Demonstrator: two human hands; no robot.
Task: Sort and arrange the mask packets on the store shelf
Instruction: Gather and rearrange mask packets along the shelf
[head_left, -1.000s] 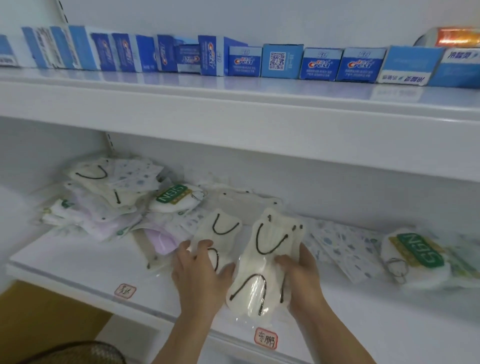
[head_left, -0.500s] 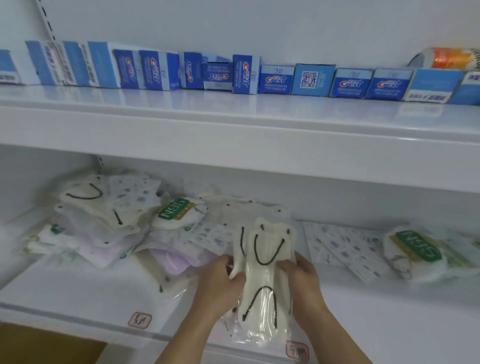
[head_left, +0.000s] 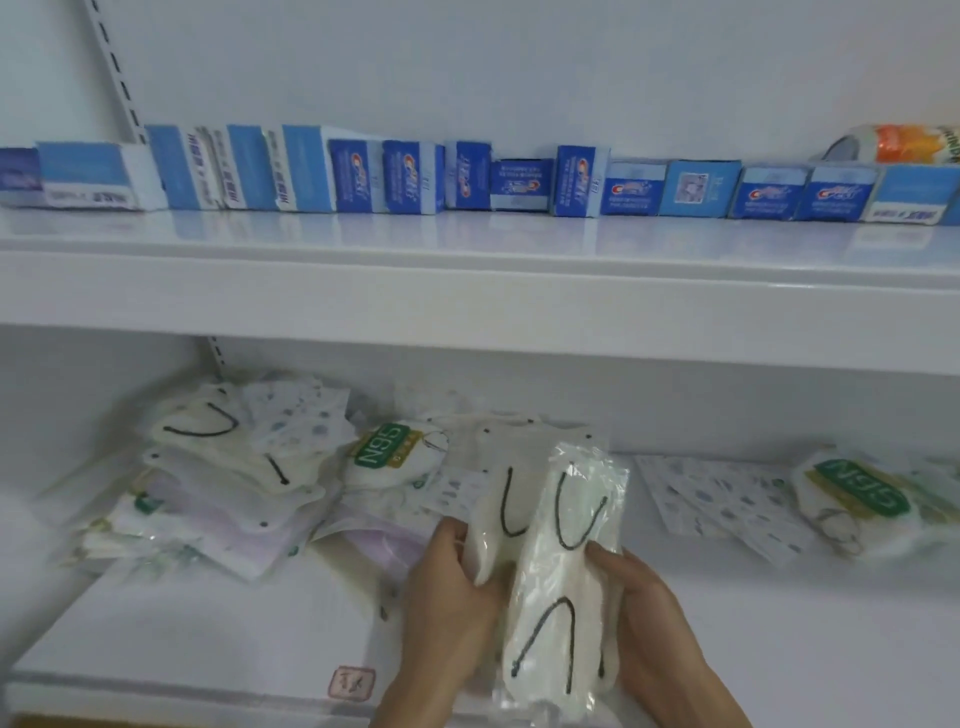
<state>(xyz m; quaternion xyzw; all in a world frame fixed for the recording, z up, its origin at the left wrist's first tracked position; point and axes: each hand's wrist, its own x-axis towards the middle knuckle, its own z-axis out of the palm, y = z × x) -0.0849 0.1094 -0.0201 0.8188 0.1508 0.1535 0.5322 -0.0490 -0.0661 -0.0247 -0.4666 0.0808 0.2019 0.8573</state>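
**Head view: two cream mask packets held upright over the lower shelf**

Head camera looks down at both hands closed on clear packets of cream masks with black ear loops. The right hand (head_left: 644, 618) curls round the right side of the front packet (head_left: 563, 587), which stands nearly upright above the front edge of the lower shelf (head_left: 208, 634). The left hand (head_left: 447, 597) grips the rear packet (head_left: 498, 509), pressed just behind and to the left of the first. Left of the hands, toward the back left corner, lies a loose pile of mask packets (head_left: 218, 478) with an N95 packet (head_left: 387, 454) at its right edge. Patterned packets (head_left: 727, 504) and another N95 pack (head_left: 857, 499) lie toward the right end. Toothpaste boxes (head_left: 415, 176) line the upper shelf (head_left: 467, 291).
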